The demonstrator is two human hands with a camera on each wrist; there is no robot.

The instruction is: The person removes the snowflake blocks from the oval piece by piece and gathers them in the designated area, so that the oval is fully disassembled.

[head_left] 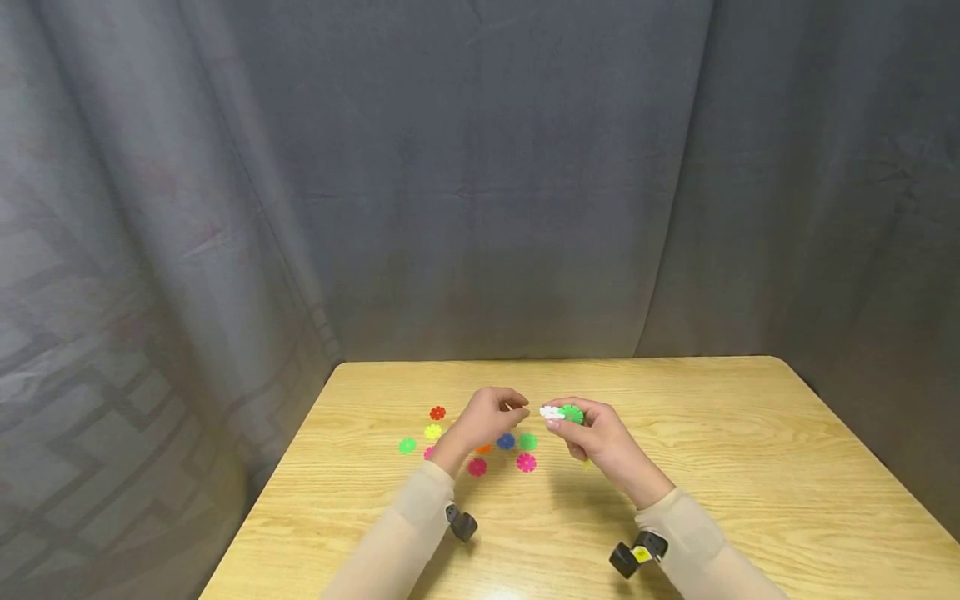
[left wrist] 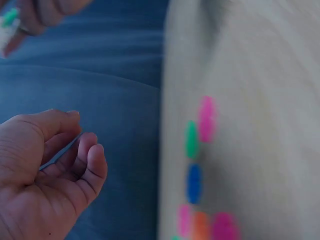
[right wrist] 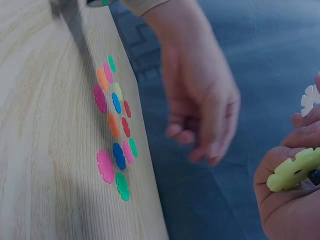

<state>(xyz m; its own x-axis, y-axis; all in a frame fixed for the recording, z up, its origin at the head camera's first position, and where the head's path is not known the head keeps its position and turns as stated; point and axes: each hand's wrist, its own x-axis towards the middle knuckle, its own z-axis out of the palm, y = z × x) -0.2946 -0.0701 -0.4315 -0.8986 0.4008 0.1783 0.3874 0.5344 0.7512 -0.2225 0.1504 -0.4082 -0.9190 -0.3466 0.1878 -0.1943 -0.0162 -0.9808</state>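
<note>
My right hand (head_left: 603,435) pinches a white notched plastic disc (head_left: 551,412) between thumb and fingertips, above the table. A green notched disc (head_left: 572,414) stands joined at the white one's edge. In the right wrist view a yellow disc (right wrist: 290,172) is also held, lower in the curled fingers of that hand. Just to the left hovers my left hand (head_left: 486,418), fingers loosely bent and nothing between them. Its bent thumb and fingers (left wrist: 92,162) show bare in the left wrist view.
Several loose flower-shaped discs lie on the wooden table (head_left: 750,467), below and around the left hand. Among them are a red disc (head_left: 437,412), a blue disc (head_left: 506,442) and a pink disc (head_left: 527,462). A grey curtain (head_left: 480,183) hangs behind the table.
</note>
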